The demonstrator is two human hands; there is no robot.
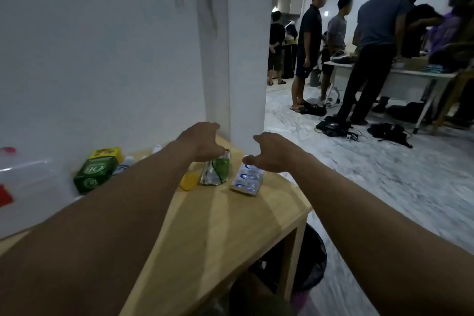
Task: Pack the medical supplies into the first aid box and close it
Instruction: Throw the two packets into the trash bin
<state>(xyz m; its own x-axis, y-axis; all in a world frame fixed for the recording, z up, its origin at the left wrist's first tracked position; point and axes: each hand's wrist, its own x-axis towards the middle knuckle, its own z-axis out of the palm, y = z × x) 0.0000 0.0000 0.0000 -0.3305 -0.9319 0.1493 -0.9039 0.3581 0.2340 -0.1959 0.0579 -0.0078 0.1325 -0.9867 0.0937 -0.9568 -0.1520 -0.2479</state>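
On the far end of the wooden table (pixel 218 218) lie a green and silver foil packet (pixel 215 170), a blister pack of blue-white capsules (pixel 246 179) and a small yellow piece (pixel 188 180). My left hand (pixel 202 141) pinches the top of the foil packet. My right hand (pixel 274 152) touches the upper end of the blister pack with its fingertips. To the left stand a green box (pixel 95 173), a yellow box (pixel 106 153) and small white bottles (pixel 125 165). The clear first aid box (pixel 28 185) with red clasps sits at the far left.
A white wall and pillar (pixel 246 59) rise right behind the table's far end. A black bin (pixel 305 261) stands under the table's right side. Several people stand at a white table (pixel 395 77) in the back right, with bags and cables on the marble floor.
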